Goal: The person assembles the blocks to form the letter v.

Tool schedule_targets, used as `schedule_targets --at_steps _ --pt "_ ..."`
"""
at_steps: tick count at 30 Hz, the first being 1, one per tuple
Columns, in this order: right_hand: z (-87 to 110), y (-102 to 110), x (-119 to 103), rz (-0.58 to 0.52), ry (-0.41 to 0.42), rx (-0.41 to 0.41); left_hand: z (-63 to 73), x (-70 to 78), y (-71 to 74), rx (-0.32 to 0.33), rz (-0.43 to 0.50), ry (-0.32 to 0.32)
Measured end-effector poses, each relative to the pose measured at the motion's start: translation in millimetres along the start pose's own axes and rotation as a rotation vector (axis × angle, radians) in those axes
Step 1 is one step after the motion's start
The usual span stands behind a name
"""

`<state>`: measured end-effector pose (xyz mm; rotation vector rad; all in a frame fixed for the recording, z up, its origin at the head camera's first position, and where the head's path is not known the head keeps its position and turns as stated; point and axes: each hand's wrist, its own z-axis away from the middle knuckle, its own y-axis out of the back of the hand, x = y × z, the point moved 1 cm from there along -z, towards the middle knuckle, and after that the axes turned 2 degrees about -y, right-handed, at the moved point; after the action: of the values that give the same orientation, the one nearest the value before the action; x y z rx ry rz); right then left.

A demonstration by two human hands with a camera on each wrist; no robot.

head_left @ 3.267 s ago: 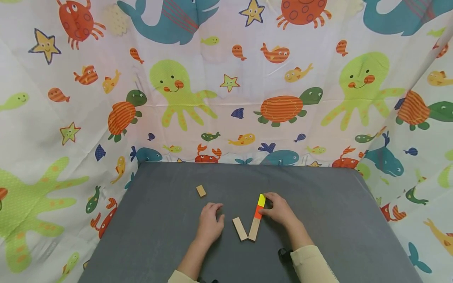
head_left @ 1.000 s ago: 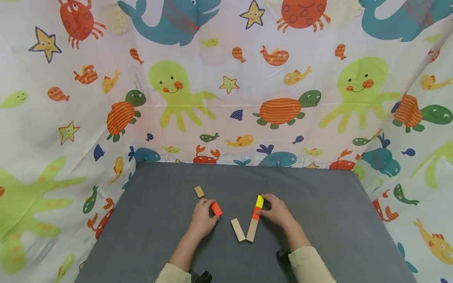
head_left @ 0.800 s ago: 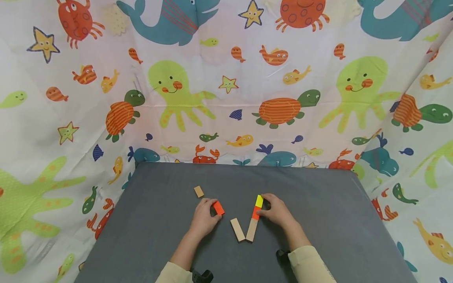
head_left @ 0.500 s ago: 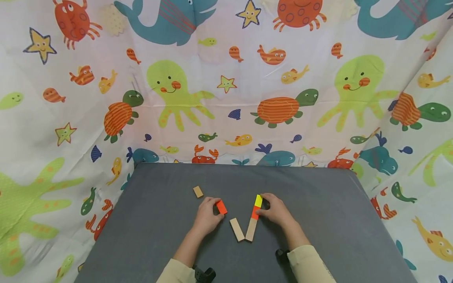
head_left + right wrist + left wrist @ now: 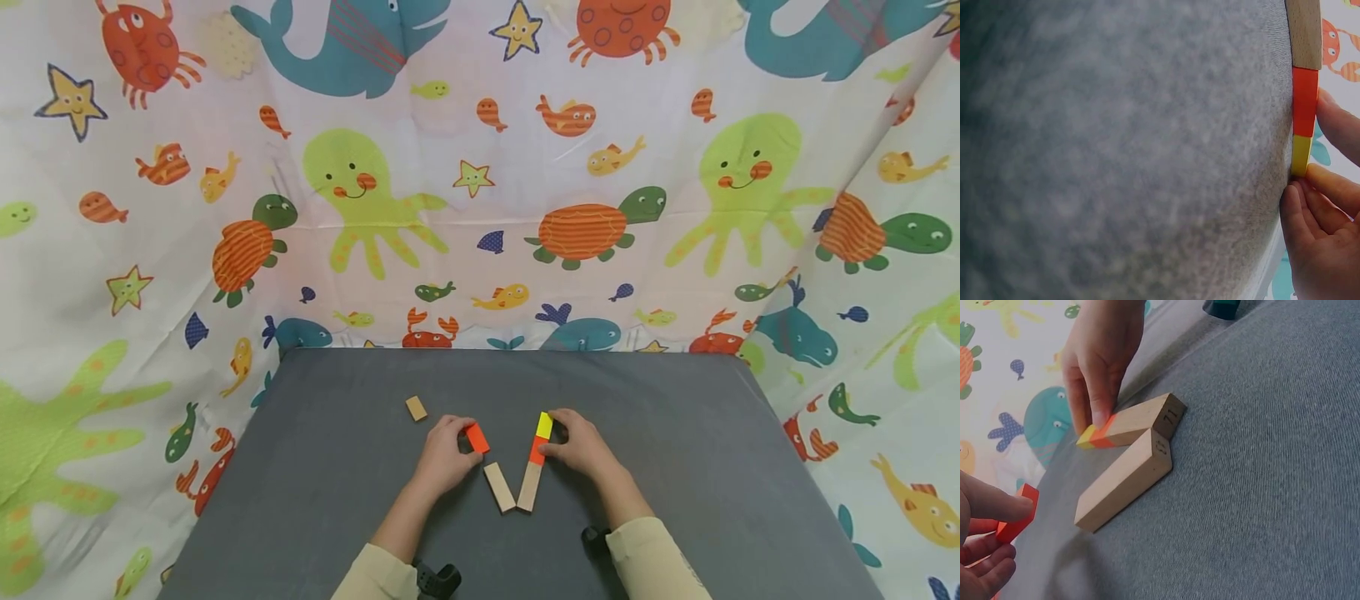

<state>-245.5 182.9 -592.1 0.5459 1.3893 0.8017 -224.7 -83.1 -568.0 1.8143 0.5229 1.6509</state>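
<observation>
— What can't we make out from the head camera?

— The left hand (image 5: 444, 454) covers most of the small orange rectangular block (image 5: 476, 437), and we cannot see there how the fingers lie. The left wrist view settles it: thumb and fingers (image 5: 988, 503) pinch the orange block (image 5: 1017, 513), which is cut off at the frame's edge, just beyond the far end of the short plain wooden bar (image 5: 1124, 479).

— And the right hand (image 5: 579, 442)?

— Its fingertips (image 5: 1100, 419) are curled onto the coloured far end of the long wooden bar with orange and yellow bands (image 5: 533, 461); we read that as a pinch. The right wrist view is mostly blurred grey cloth, with the banded bar (image 5: 1305, 94) running along its right edge and the fingers (image 5: 1310, 231) against the yellow tip.

— Anything only one view gives us?

— The left wrist view shows numbers printed on the near ends of both bars, one reading 71, the other hard to read. Only the head view shows the small plain wooden block (image 5: 416, 408) lying apart, towards the far left of the grey cloth-covered desk (image 5: 675, 433), and the two bars meeting in a V near the front edge.
</observation>
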Motion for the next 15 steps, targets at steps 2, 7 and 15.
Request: schedule_targets --at_steps 2,7,15 --pt "-0.6 -1 0 -0.001 -0.009 -0.004 -1.0 0.0 -2.3 -0.003 0.001 -0.007" --pt "-1.4 -3 0 -0.006 -0.018 -0.006 -2.7 -1.8 -8.4 -0.002 0.003 -0.009" --pt "-0.1 -2 0 -0.007 -0.018 0.006 -3.5 -0.7 -14.3 -0.018 0.021 0.033"
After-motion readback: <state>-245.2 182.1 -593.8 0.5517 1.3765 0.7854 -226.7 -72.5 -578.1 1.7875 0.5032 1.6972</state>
